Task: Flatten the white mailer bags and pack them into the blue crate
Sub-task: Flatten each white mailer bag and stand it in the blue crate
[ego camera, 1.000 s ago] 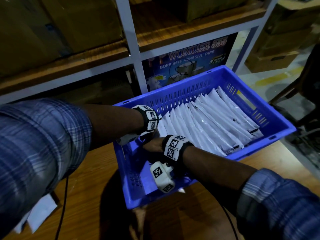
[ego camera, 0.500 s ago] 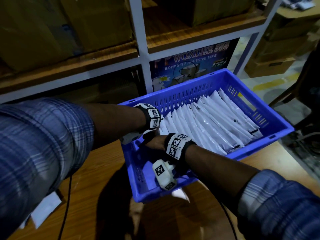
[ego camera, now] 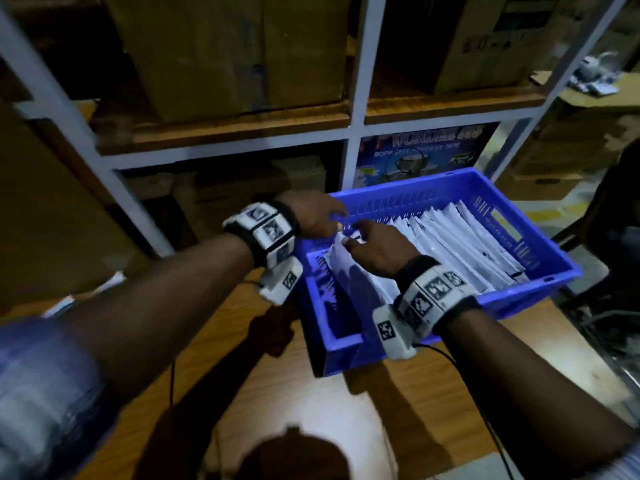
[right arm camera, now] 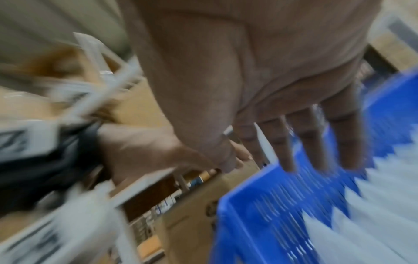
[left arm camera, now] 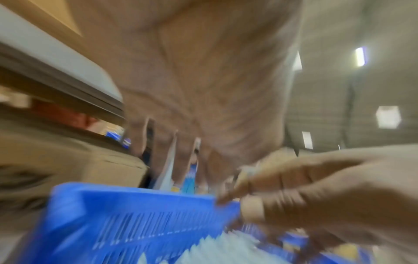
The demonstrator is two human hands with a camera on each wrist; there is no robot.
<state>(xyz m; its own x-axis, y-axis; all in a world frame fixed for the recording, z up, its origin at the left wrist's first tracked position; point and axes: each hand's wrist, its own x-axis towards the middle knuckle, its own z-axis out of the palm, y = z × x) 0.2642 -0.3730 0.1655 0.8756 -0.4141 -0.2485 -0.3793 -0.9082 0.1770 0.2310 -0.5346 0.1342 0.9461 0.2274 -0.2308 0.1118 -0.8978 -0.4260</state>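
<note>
The blue crate sits on the wooden table, right of centre, with a row of several white mailer bags on edge inside it. The leftmost bag leans toward the crate's bare left end. My left hand hovers at the far-left corner, its fingers hanging loosely over the slotted far wall. My right hand rests on the top edges of the leftmost bags with fingers spread and nearly straight. The blurred wrist views show the crate and bags below the fingers.
A white-posted shelf unit with cardboard boxes and a tape carton stands right behind the crate. White papers lie at the table's left. A cable crosses the table. A dark chair stands at the right.
Both hands have come up from low in the crate's left end, uncrossed, and now sit at the tops of the leftmost bags. My view has swung left and up.
</note>
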